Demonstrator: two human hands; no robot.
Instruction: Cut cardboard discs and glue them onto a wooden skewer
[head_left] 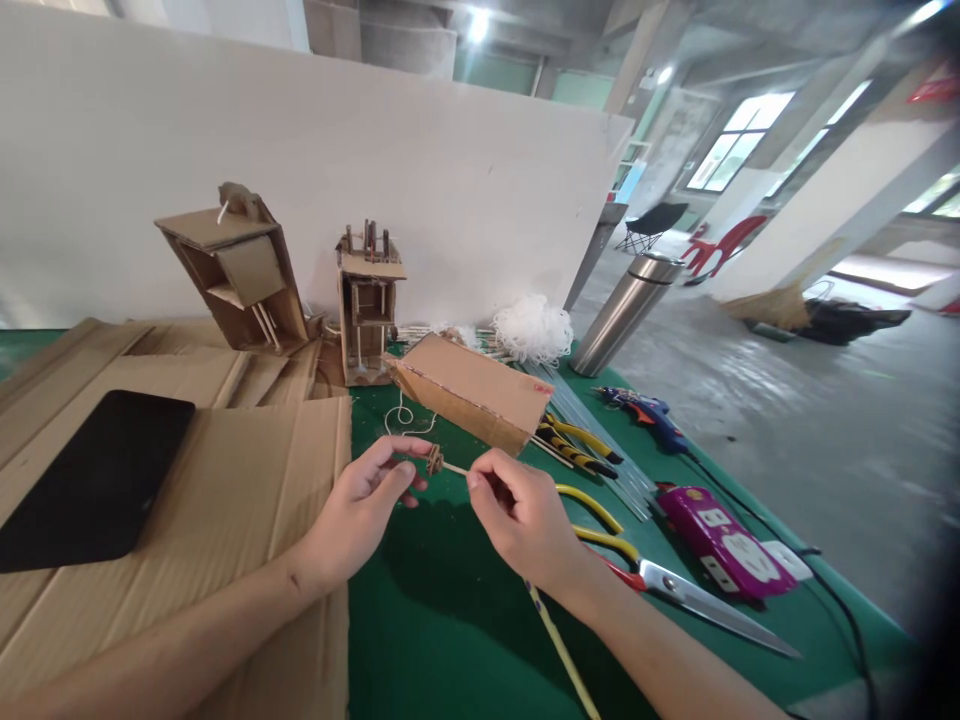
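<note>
R hand (517,505) pinches stick (455,468), L hand (379,487) loosely spread at cardboard spool (435,459); stick prob. light, stiff, snappable, best held nr spool.

Look below the hands: a lane of open green bench (442,640) runs down between the cardboard sheet (311,620) on the left and the slim yellow strip (559,640) on the right, while the thin stick (455,468) bars the gap from left hand (379,490) to right hand (521,510). Straight ahead the cardboard box (480,385) blocks the way, the white panel (420,180) walling off everything behind it, and rightward it's tight, with pliers (574,443), scissors (701,603) and a purple case (716,535) crowding the route!
</note>
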